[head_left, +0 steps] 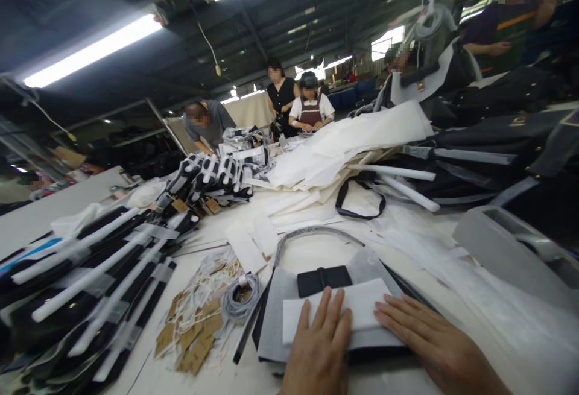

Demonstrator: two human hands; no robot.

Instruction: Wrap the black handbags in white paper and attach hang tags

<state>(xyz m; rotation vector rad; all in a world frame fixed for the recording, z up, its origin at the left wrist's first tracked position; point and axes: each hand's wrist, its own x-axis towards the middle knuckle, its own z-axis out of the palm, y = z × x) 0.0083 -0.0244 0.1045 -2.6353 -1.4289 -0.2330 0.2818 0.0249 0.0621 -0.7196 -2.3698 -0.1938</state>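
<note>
A black handbag (265,328) lies flat in front of me, its face covered by a grey-white sheet (283,283). Its long handle (289,235), wrapped in clear film, arches away from me. On the sheet rests a folded white foam strip (366,295), touching the lower edge of a black strap tab (323,280). My left hand (321,341) presses on the strip's left part, fingers spread. Over its right end lies my right hand (425,334), flat with fingers stretched out. Neither hand grips anything.
Brown paper tags (194,338) with strings and a coil of grey cord (242,297) lie left of the bag. Wrapped black bags (104,280) are piled farther left. White sheets (357,135) are stacked ahead; a grey tape dispenser (506,256) stands right. Several people work beyond.
</note>
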